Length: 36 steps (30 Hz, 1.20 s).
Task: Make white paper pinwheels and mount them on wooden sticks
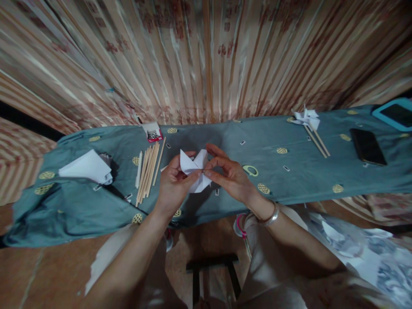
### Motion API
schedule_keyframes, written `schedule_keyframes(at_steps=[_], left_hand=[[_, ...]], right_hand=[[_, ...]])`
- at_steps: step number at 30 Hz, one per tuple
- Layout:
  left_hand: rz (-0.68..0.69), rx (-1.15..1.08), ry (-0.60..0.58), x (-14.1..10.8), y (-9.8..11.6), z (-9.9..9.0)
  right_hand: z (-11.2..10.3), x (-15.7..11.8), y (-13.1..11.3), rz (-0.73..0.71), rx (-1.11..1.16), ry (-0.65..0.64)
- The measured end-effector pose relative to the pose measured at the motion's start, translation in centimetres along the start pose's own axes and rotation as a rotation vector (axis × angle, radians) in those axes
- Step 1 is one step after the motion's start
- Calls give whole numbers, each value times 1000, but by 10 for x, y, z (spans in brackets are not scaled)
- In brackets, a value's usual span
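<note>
A white folded paper pinwheel (200, 183) is held between both hands over the cloth-covered table. My left hand (174, 182) grips its left side, with the thumb pressed near the centre. From the right, my right hand (230, 174) pinches at the pinwheel's centre, where a small pin seems to show between the fingertips. Left of the hands lie several wooden sticks (148, 171) beside a white rod (139, 169). Behind them an open red and white box (154, 134) holds small metal pins.
White paper sheets (86, 167) lie at the left. Finished pinwheels on sticks (307, 119), a black phone (368, 146) and a blue-framed device (394, 113) are at the right. Green-handled scissors (250, 170) lie beside my right hand. A curtain (206, 64) hangs behind the table (302, 184).
</note>
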<state>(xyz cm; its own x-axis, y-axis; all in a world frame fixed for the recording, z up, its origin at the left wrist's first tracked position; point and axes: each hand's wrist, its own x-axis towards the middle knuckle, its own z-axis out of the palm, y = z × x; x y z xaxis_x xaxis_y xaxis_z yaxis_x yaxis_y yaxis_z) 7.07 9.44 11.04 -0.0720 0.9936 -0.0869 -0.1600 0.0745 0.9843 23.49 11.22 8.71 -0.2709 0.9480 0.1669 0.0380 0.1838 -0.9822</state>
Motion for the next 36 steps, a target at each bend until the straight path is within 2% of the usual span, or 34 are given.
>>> schedule_keyframes(at_steps=[20,26,31,36], left_hand=[[-10,-19,-33,0,-1,-2],[-12,-36,-43,1,-3,-2],[-29,-52,-24,1,-3,-2],[-37,-58,-41,2,-4,-3]], right_hand=[[-1,-1,0,37,44,-18],[1,-2,2,28,78,32],[4,0,7,86,199,119],[7,0,6,187,396,79]])
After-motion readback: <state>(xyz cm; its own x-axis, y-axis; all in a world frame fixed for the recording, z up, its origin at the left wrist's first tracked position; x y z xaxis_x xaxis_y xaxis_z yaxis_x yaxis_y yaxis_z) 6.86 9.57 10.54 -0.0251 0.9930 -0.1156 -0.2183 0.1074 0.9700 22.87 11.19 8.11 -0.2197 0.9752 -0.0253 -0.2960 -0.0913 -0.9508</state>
